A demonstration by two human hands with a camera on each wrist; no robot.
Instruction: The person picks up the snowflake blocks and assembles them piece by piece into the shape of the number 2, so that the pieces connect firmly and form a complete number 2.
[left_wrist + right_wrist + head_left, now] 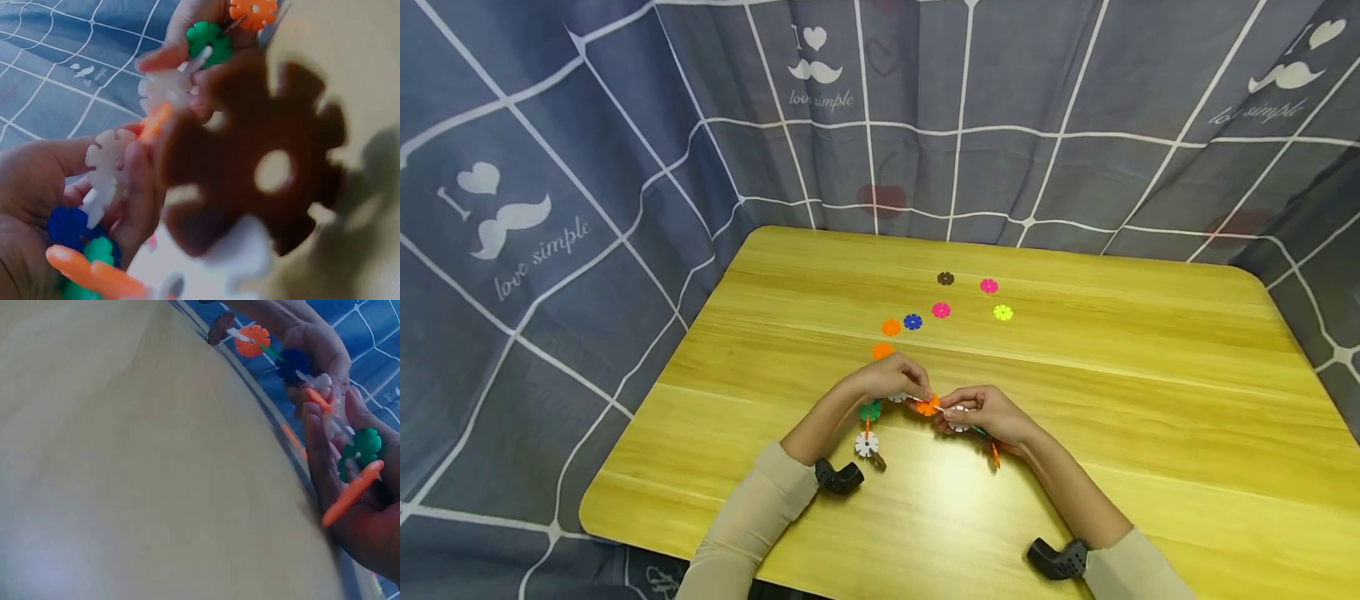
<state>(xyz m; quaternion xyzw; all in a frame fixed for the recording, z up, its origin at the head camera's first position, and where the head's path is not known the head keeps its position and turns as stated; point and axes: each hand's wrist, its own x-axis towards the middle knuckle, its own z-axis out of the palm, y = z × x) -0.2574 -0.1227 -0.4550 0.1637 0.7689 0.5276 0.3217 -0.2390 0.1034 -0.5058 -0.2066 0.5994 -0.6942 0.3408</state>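
Observation:
Both hands hold a chain of notched flower-shaped plastic discs over the table. My left hand (887, 379) grips its left part, with a white disc (107, 159) and a blue disc (78, 231) against the fingers. From there hang a green disc (870, 411), another white one (867, 444) and a brown end disc (306, 169), large in the left wrist view. My right hand (992, 414) pinches a white disc (958, 418); beyond it a green disc (367, 444) and an orange disc (353, 494) trail. Between the fingertips of both hands sits an orange disc (928, 405).
Loose discs lie farther back on the wooden table (1150, 375): brown (945, 278), blue (913, 322), yellow-green (1003, 312), a pink pair (941, 310) and an orange pair (891, 327). A grey checked curtain (917, 167) surrounds the table's back and sides.

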